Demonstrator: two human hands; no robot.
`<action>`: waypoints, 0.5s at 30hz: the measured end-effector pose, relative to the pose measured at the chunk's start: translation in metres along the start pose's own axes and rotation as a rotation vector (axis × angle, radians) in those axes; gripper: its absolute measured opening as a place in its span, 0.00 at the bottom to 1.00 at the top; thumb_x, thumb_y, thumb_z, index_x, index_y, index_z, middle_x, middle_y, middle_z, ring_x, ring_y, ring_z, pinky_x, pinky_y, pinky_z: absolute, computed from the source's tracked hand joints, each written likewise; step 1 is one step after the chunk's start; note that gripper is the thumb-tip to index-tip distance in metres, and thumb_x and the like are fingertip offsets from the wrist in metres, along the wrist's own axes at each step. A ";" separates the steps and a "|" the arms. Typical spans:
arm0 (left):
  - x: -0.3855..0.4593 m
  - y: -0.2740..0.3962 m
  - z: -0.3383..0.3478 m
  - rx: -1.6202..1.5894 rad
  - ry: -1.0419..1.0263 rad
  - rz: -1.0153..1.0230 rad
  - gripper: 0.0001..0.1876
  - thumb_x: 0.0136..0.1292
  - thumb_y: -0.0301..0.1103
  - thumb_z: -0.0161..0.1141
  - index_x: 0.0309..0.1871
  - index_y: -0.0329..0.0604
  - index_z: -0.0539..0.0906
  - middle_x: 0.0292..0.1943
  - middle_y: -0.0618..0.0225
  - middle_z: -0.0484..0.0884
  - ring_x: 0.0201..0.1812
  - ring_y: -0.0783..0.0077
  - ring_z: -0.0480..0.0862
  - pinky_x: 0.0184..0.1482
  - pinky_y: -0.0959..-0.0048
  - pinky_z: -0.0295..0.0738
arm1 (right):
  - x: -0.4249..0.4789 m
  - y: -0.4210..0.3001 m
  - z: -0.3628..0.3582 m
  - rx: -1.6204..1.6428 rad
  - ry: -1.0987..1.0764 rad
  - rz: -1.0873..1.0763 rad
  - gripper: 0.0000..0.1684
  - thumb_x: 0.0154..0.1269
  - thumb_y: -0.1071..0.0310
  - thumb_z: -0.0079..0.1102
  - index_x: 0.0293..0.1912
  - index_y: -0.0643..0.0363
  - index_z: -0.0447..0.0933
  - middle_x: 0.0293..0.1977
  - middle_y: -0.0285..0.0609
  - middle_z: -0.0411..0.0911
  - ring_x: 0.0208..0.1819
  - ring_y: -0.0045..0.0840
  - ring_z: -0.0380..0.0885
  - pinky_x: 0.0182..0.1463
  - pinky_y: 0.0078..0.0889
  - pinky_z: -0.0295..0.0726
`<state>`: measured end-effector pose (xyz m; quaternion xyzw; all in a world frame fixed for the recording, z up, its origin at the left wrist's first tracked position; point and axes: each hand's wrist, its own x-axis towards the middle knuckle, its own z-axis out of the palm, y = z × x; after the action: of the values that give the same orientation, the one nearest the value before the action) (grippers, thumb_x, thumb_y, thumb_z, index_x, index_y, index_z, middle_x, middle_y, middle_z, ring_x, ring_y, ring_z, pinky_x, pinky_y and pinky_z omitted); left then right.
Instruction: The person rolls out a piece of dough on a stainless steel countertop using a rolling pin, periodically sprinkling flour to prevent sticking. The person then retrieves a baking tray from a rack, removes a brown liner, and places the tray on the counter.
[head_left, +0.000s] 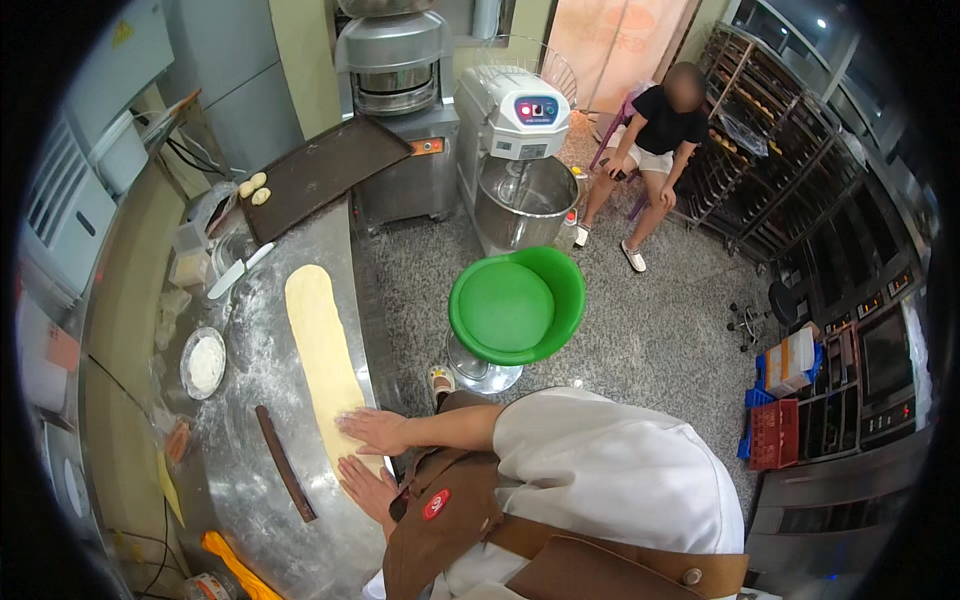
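Note:
A long, flat strip of pale dough (321, 345) lies along the floured steel worktable (247, 345). My right hand (373, 430) rests palm down on its near end, fingers spread. Beside it, my left hand (367, 486), with a dark watch at the wrist, lies flat on the same end of the dough. Neither hand grips anything. A dark rolling pin (285, 463) is on the table beyond the strip. Farther back are a bowl of white flour (204, 364) and a wide-bladed tool with a white handle (240, 271).
Several small dough pieces (255, 187) sit by a dark baking tray (326, 176) at the table's end. A green stool (517, 306) stands beside the table, near a dough mixer (517, 150). A seated person (671, 127) is near the tray racks (772, 142). Orange cloth (236, 566) lies on the table.

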<state>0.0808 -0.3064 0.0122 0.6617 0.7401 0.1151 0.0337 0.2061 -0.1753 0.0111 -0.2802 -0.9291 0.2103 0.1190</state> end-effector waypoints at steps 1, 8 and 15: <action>-0.001 -0.001 0.000 0.000 -0.011 0.022 0.39 0.65 0.43 0.53 0.74 0.36 0.52 0.75 0.50 0.49 0.76 0.54 0.48 0.76 0.55 0.40 | -0.004 0.003 -0.001 -0.015 0.011 0.011 0.38 0.74 0.46 0.39 0.69 0.68 0.57 0.73 0.53 0.50 0.75 0.41 0.46 0.76 0.45 0.44; -0.006 0.004 -0.004 0.061 0.070 -0.013 0.37 0.68 0.45 0.51 0.73 0.35 0.53 0.74 0.48 0.52 0.76 0.53 0.51 0.76 0.56 0.43 | -0.023 -0.002 0.015 0.038 0.018 0.009 0.39 0.73 0.46 0.40 0.69 0.69 0.55 0.73 0.52 0.49 0.76 0.40 0.45 0.76 0.41 0.44; -0.010 0.004 0.008 0.124 0.175 -0.052 0.36 0.72 0.50 0.43 0.72 0.30 0.54 0.74 0.43 0.51 0.75 0.48 0.52 0.75 0.56 0.45 | -0.039 0.009 0.030 0.010 0.057 -0.052 0.43 0.70 0.46 0.45 0.71 0.68 0.50 0.74 0.52 0.47 0.76 0.39 0.45 0.77 0.41 0.43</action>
<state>0.0876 -0.3153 0.0044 0.6305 0.7629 0.1252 -0.0691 0.2318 -0.2008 -0.0238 -0.2611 -0.9312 0.2039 0.1521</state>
